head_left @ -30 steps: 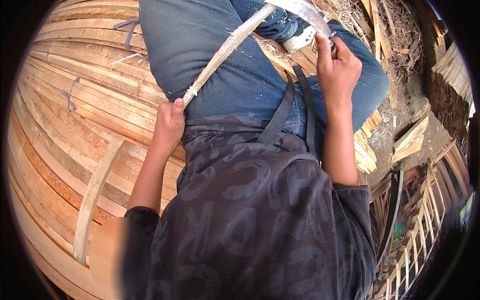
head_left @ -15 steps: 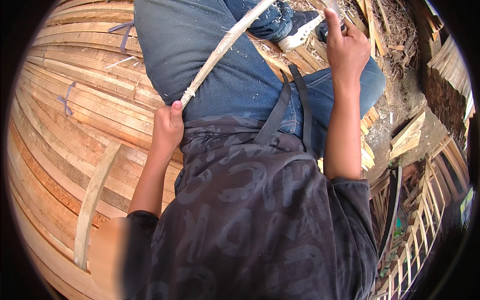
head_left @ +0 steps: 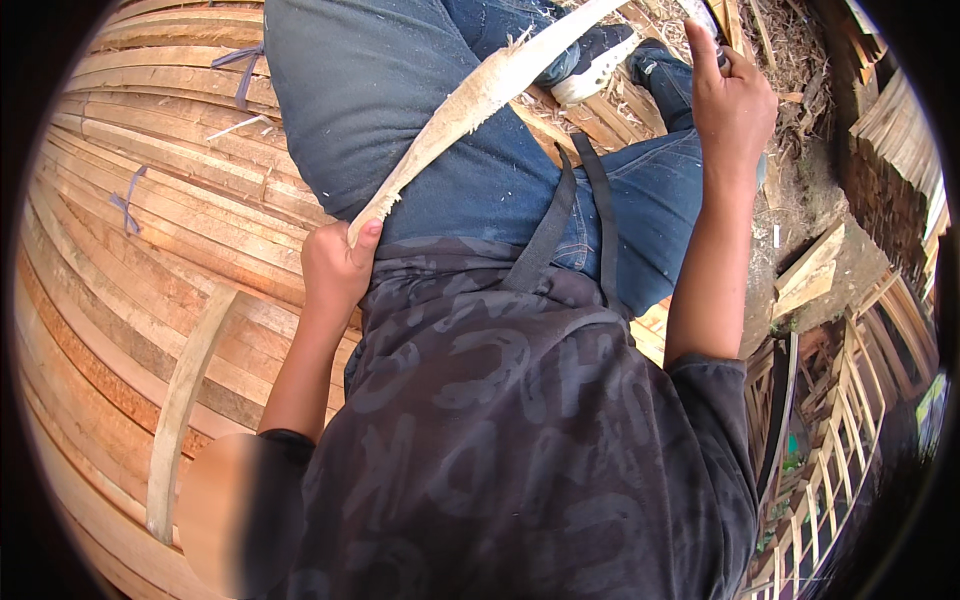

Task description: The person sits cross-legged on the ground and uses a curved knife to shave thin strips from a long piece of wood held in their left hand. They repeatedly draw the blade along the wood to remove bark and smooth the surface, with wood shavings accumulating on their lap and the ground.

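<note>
My left hand (head_left: 338, 262) is closed around the lower end of a pale, rough-cut piece of wood (head_left: 480, 95). The wood slants up to the right across my thigh and leaves the view at the top edge. Its edges are frayed, and it is widest near the middle. At the upper right, my right hand (head_left: 735, 110) is closed with the thumb pointing up. A bit of shiny metal blade (head_left: 706, 14) shows just beyond that thumb, apparently a knife. Most of the knife, including its handle, is hidden by the hand or out of view.
Bundled wooden slats (head_left: 190, 240) cover the left side, tied with purple strips (head_left: 130, 200). A loose curved batten (head_left: 190, 400) lies across them. Shavings (head_left: 790, 100) litter the ground near my shoe (head_left: 598, 72). A wood offcut (head_left: 812, 270) and a slatted wooden frame (head_left: 840, 440) are at right.
The piece of wood has turned, now showing a broader face. My right hand has moved to the right and slightly down. My left hand has shifted slightly.
</note>
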Motion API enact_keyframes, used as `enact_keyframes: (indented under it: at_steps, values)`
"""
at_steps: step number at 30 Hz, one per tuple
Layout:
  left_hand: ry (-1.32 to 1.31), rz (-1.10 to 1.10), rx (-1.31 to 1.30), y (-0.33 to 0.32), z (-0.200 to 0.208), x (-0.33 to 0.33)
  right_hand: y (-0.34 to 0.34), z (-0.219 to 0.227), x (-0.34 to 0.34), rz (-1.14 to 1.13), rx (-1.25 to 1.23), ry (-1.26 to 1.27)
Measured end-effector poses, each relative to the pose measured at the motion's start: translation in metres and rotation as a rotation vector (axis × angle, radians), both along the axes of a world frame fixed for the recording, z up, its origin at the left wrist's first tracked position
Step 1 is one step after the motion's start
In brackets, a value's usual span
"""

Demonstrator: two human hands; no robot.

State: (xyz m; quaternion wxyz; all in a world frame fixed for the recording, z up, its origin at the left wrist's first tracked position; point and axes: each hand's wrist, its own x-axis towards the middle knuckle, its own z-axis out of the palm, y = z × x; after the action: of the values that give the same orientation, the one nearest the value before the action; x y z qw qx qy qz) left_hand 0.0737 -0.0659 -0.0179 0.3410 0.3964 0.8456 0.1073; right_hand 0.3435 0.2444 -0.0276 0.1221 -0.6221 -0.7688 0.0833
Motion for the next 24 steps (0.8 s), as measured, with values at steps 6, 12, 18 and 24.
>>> enact_keyframes:
  at_steps: [6, 12, 18, 24]
  values:
    - [-0.017, -0.009, -0.05, -0.005, -0.007, -0.004, -0.024, 0.031, 0.001, 0.097, -0.009, 0.006]
    - [-0.113, 0.034, -0.037, 0.0, -0.004, -0.006, -0.026, 0.019, -0.002, 0.184, -0.045, -0.16]
    - [-0.071, -0.002, -0.01, -0.002, -0.006, -0.008, 0.013, 0.027, 0.025, -0.021, -0.044, -0.181]
    - [-0.096, 0.014, -0.007, -0.001, -0.005, -0.007, -0.052, 0.034, -0.005, 0.373, -0.115, -0.218]
